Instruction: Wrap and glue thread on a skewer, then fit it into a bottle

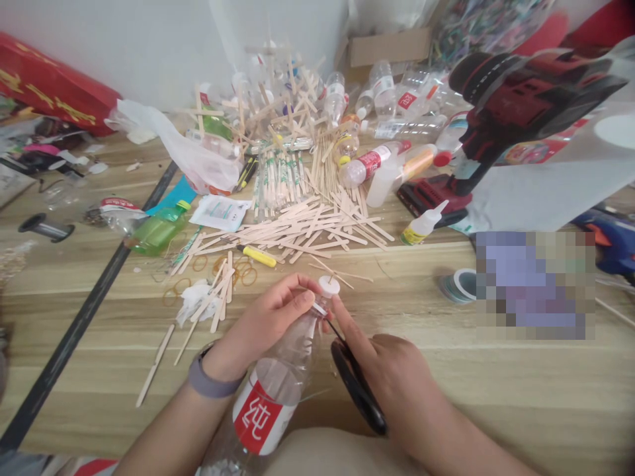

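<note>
A clear plastic bottle with a red and white label leans in front of me, its white cap pointing away. A thin stick or similar piece pokes up from the cap. My left hand, a grey band on its wrist, is closed around the bottle's neck. In my right hand is a pair of scissors with black handles. Their blades reach the neck just below the cap, near my left fingertips. My right index finger stretches along the scissors towards the cap. The blade tips are partly hidden by the fingers.
Wooden craft sticks lie piled ahead, with a yellow cutter before them. A red and black cordless drill, a small glue bottle and a wire spool stand right. A green bottle lies left.
</note>
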A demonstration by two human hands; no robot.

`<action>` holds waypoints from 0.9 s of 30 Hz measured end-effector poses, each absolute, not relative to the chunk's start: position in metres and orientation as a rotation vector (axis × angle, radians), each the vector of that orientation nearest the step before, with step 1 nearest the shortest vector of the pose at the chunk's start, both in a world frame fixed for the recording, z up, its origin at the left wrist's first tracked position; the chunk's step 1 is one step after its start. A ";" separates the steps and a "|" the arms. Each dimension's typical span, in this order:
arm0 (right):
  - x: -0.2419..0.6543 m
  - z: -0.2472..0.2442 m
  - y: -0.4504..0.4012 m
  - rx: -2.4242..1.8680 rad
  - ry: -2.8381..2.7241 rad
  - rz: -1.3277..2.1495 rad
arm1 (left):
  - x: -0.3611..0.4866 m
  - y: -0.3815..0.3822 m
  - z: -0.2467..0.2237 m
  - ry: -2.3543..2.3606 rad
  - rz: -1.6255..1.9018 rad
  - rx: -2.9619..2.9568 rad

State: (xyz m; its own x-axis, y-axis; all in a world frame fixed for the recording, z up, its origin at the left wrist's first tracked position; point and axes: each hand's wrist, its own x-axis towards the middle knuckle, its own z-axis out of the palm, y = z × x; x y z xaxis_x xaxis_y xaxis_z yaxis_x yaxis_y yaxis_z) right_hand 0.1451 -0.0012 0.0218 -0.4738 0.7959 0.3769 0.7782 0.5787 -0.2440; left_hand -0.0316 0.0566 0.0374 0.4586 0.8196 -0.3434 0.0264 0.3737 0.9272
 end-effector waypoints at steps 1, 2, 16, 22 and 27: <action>0.145 0.022 -0.001 -1.263 -2.364 0.056 | -0.032 0.056 0.037 0.980 0.622 1.074; 0.146 0.022 -0.002 -1.268 -2.366 0.056 | -0.032 0.056 0.037 0.984 0.619 1.080; 0.148 0.012 -0.006 -1.409 -2.347 0.249 | -0.031 0.054 0.032 1.063 0.600 1.242; 0.148 0.015 -0.006 -1.524 -2.366 0.034 | -0.033 0.054 0.033 1.146 0.555 1.275; 0.149 0.016 -0.001 -1.457 -2.340 -0.119 | -0.034 0.054 0.031 1.119 0.582 1.269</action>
